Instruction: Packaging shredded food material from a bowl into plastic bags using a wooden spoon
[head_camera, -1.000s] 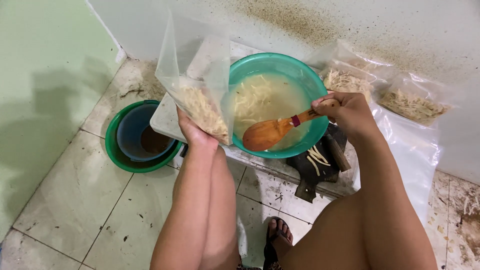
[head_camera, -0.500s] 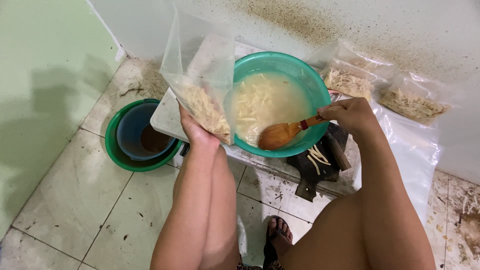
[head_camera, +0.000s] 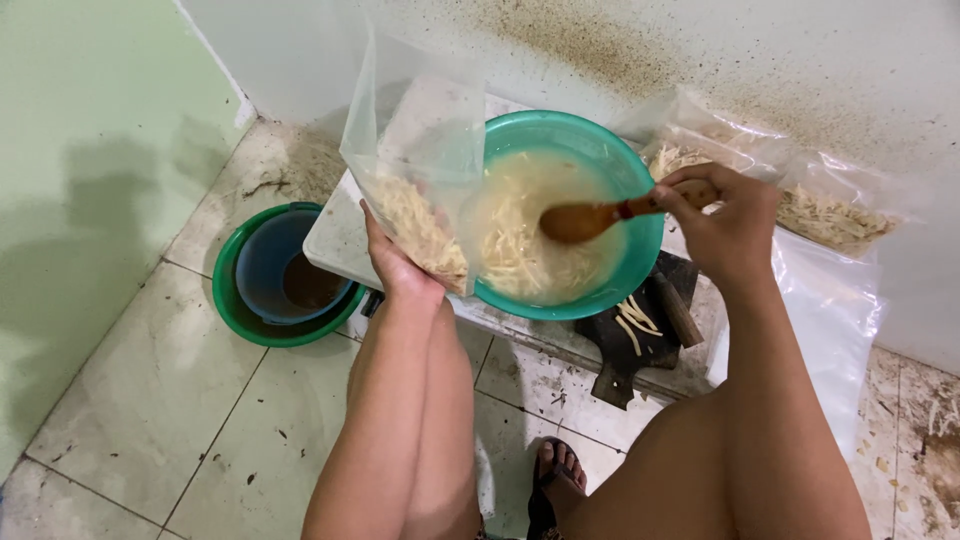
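Gripping a clear bag (head_camera: 420, 190) of pale strips from below, the left hand (head_camera: 400, 268) tilts it beside the teal bowl (head_camera: 640, 200). Right hand (head_camera: 725, 225) clasps a wooden spoon (head_camera: 590, 218) inside it; an overloaded scoop could spill strips between the hands.

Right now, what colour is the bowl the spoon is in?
Teal green bowl, seen in the head view.

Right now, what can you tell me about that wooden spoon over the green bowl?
The wooden spoon looks like brown, smooth wood, with an oval head and a slim handle banded in red near the grip. The right hand holds the handle's end. It lies almost level, head pointing left, inside the teal bowl, over the cloudy liquid and pale strips. Whether the head touches the liquid cannot be told.
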